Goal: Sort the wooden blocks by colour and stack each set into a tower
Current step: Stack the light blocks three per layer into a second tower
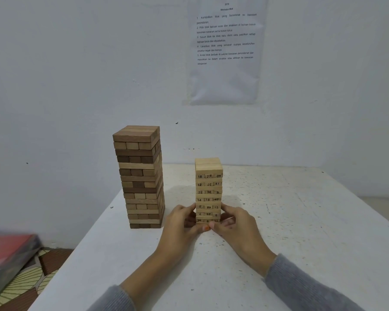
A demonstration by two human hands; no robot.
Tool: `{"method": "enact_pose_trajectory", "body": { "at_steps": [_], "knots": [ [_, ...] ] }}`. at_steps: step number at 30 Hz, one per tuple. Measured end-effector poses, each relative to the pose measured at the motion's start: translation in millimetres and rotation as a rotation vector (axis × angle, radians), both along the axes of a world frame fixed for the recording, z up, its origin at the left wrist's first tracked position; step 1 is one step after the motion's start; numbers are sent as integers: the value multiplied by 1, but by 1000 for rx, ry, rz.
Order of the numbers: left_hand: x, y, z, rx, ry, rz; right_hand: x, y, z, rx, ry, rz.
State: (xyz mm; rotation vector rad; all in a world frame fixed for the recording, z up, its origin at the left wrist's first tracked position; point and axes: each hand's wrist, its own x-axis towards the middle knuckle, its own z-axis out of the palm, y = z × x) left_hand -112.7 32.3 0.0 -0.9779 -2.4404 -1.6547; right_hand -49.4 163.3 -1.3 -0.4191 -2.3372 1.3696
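Note:
A tall tower of brown and tan wooden blocks [140, 176] stands upright on the white table [301, 221], left of centre. To its right is a shorter tower of pale blocks with printed numbers [208, 189], also upright. My left hand [181, 223] grips the lower left side of the pale tower and my right hand [234, 223] grips its lower right side. The thumbs meet in front of the bottom layers. The hands hide the tower's base.
A white wall stands right behind the table, with a printed instruction sheet [225, 50] taped on it. The table's left edge runs diagonally near the brown tower. Below it, on a patterned floor, lies a red and grey object [7, 254].

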Motion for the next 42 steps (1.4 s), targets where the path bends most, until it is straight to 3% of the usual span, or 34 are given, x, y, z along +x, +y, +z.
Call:
{"method": "enact_pose_trajectory", "body": {
  "at_steps": [8, 20, 42],
  "knots": [
    [2, 0, -2, 21, 8, -2, -3, -6, -10, 53, 76, -21],
    [11, -6, 6, 190, -151, -82, -1, -5, -11, 66, 88, -60],
    [12, -3, 6, 181, -147, 5, -2, -4, -8, 54, 102, -53]
  ]
}}
